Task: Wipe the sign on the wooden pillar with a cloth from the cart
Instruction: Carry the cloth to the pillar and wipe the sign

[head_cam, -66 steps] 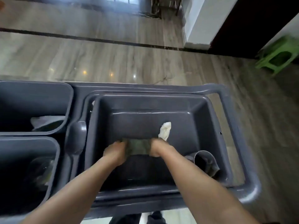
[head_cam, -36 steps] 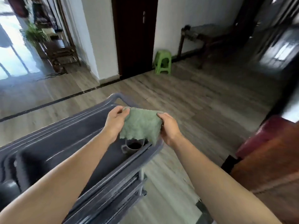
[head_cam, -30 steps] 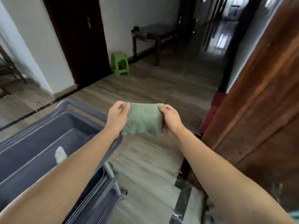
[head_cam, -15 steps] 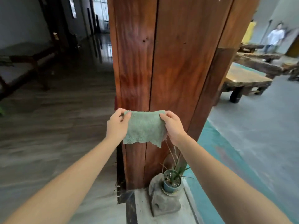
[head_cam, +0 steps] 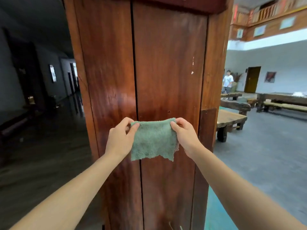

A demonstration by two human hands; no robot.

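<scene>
While both arms are reaching forward, the left hand (head_cam: 119, 140) and the right hand (head_cam: 184, 135) are each pinching an upper corner of the green cloth (head_cam: 153, 141), which is hanging spread in front of the wooden pillar (head_cam: 166, 67). No readable writing is showing; the sign (head_cam: 182, 4) is cropped at the top edge.

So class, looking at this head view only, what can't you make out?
- The sign: only a dark strip shows, cut off by the top edge.
- The pillar base: cut off by the bottom edge.
- Wood behind the green cloth: hidden by the cloth.
- Wall pictures at upper right: too small to read.
</scene>
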